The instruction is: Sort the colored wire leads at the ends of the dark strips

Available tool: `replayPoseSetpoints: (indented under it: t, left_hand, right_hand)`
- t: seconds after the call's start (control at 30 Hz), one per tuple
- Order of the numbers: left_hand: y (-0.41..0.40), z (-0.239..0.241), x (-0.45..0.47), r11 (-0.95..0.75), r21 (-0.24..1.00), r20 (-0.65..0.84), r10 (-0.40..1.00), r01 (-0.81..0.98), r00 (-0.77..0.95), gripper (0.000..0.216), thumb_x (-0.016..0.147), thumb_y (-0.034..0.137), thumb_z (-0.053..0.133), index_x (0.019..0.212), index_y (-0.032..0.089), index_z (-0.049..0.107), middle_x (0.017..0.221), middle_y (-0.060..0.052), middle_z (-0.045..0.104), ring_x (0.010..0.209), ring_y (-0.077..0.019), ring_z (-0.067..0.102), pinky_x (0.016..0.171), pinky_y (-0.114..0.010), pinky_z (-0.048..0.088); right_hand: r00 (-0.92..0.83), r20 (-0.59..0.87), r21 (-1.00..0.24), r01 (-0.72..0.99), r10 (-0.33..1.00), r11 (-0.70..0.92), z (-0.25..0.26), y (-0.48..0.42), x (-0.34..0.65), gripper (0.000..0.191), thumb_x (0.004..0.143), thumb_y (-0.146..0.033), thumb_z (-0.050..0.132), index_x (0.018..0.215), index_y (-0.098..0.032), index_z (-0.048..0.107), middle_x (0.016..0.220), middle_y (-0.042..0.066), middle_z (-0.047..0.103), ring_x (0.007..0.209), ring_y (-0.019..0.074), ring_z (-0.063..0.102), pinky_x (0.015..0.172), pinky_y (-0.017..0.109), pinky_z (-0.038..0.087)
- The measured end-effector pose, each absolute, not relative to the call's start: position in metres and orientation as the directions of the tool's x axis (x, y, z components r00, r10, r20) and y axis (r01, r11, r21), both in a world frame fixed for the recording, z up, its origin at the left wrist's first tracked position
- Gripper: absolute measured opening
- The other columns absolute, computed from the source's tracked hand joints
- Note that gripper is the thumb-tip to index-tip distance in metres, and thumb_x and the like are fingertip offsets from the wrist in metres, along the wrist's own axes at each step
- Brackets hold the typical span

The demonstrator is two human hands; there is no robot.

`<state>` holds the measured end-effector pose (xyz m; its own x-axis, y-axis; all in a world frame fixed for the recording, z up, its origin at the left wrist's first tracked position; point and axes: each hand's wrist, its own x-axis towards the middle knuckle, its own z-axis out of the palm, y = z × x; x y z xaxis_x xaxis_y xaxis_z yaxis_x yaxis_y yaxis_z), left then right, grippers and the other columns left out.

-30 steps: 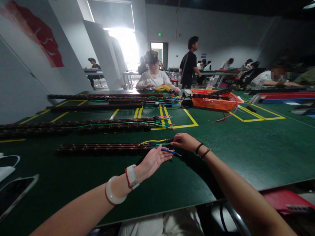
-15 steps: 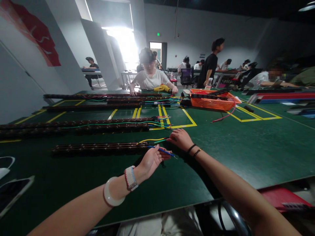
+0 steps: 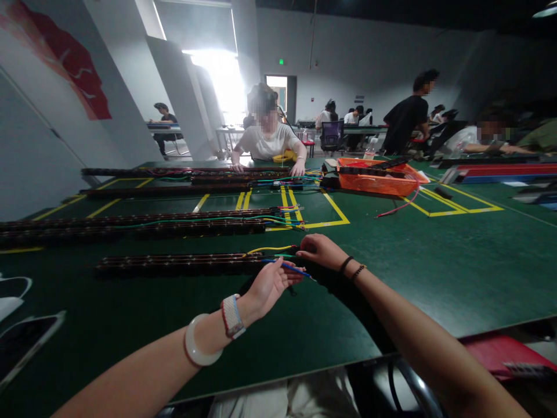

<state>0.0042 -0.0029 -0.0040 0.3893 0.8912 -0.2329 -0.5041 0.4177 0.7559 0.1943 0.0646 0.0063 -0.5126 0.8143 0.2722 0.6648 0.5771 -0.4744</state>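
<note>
A dark bundled strip (image 3: 183, 263) lies lengthwise on the green table in front of me. From its right end come a yellow wire (image 3: 270, 249), a green wire (image 3: 282, 256) and a blue wire (image 3: 292, 267). My left hand (image 3: 270, 283), palm turned up, holds the blue wire between thumb and fingers; its bare tip sticks out past the fingertips. The fingers of my right hand (image 3: 322, 252) are pinched at the far end of the yellow wire, beside a small dark piece. That hand hides the wire's tip, and the green wire's end is close by.
More strips with wires (image 3: 143, 223) lie beyond. Past them are an orange basket (image 3: 376, 181) with dark parts and a co-worker (image 3: 270, 136) at the far edge. Yellow tape (image 3: 335, 206) marks the table (image 3: 413, 273). A phone (image 3: 30, 342) sits front left.
My right hand has drawn slightly lower and its fingers are curled closer. My left hand has barely moved. Across the table, the co-worker's yellow tool has been lowered; a standing person has moved right.
</note>
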Motion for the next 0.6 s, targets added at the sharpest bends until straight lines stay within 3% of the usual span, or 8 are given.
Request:
replayPoseSetpoints:
  t: [0.13, 0.27, 0.4, 0.5, 0.6]
  left_hand:
    - [-0.004, -0.002, 0.004, 0.419, 0.752, -0.233, 0.891, -0.509, 0.389, 0.026, 0.09, 0.025, 0.041, 0.086, 0.008, 0.06, 0.087, -0.015, 0.068, 0.083, -0.0224, 0.065, 0.083, -0.037, 0.048]
    - [-0.004, 0.0, 0.006, 0.406, 0.757, -0.239, 0.901, -0.512, 0.361, 0.026, 0.091, 0.023, 0.039, 0.083, 0.008, 0.059, 0.081, -0.013, 0.068, 0.077, -0.0201, 0.065, 0.082, -0.036, 0.049]
    - [-0.004, 0.0, 0.009, 0.403, 0.757, -0.233, 0.902, -0.514, 0.364, 0.025, 0.092, 0.022, 0.037, 0.082, 0.009, 0.056, 0.081, -0.013, 0.067, 0.078, -0.0205, 0.066, 0.083, -0.037, 0.049]
    - [-0.003, -0.001, 0.008, 0.408, 0.751, -0.239, 0.901, -0.519, 0.362, 0.021, 0.091, 0.022, 0.038, 0.086, 0.01, 0.054, 0.087, -0.014, 0.067, 0.083, -0.021, 0.066, 0.087, -0.039, 0.047]
    - [-0.002, -0.001, 0.006, 0.438, 0.756, -0.266, 0.885, -0.487, 0.383, 0.019, 0.091, 0.025, 0.039, 0.088, 0.011, 0.052, 0.09, -0.015, 0.067, 0.086, -0.0217, 0.066, 0.089, -0.038, 0.047]
  right_hand:
    - [-0.573, 0.16, -0.669, 0.535, 0.804, 0.515, 0.02, 0.054, 0.195, 0.035, 0.081, -0.05, 0.054, 0.084, -0.015, 0.059, 0.068, -0.001, 0.057, 0.058, 0.0091, 0.048, 0.053, 0.02, 0.034]
    - [-0.721, 0.037, -0.798, 0.396, 0.692, 0.455, 0.028, 0.044, 0.193, 0.039, 0.077, -0.049, 0.06, 0.096, -0.015, 0.055, 0.064, -0.004, 0.054, 0.056, 0.0079, 0.047, 0.05, 0.018, 0.034]
    - [-0.785, -0.054, -0.815, 0.391, 0.617, 0.427, 0.029, 0.04, 0.192, 0.05, 0.074, -0.042, 0.065, 0.114, -0.017, 0.049, 0.065, -0.006, 0.055, 0.052, 0.007, 0.048, 0.047, 0.016, 0.035]
    - [-0.778, -0.106, -0.797, 0.439, 0.62, 0.415, 0.029, 0.042, 0.194, 0.045, 0.08, -0.038, 0.059, 0.119, -0.018, 0.05, 0.064, -0.004, 0.058, 0.051, 0.0079, 0.052, 0.047, 0.017, 0.038]
    - [-0.764, -0.069, -0.751, 0.463, 0.642, 0.47, 0.029, 0.045, 0.197, 0.039, 0.085, -0.037, 0.053, 0.119, -0.019, 0.055, 0.066, -0.002, 0.061, 0.052, 0.0079, 0.053, 0.048, 0.017, 0.039]
